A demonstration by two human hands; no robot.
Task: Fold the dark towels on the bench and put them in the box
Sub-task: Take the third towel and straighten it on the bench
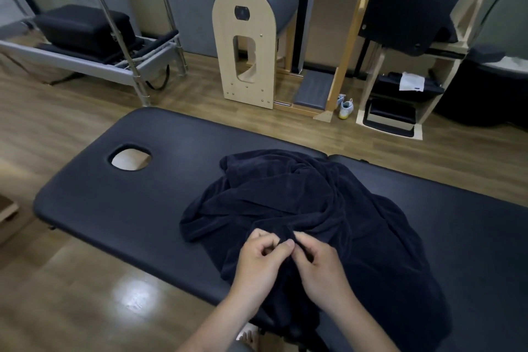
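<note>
A heap of crumpled dark navy towels [300,203] lies on the black padded bench [120,194], spilling over its near edge. Both of my hands meet at the near side of the heap. My left hand [260,260] pinches a fold of towel between thumb and curled fingers. My right hand [320,263] grips the same fold just to the right, fingers curled into the cloth. No box is in view.
The bench has an oval face hole [130,159] at its left end. Beyond it on the wooden floor stand a wooden barrel apparatus [248,45], a reformer frame [94,45] at the back left, a chair unit [400,100] and a pair of shoes [345,107].
</note>
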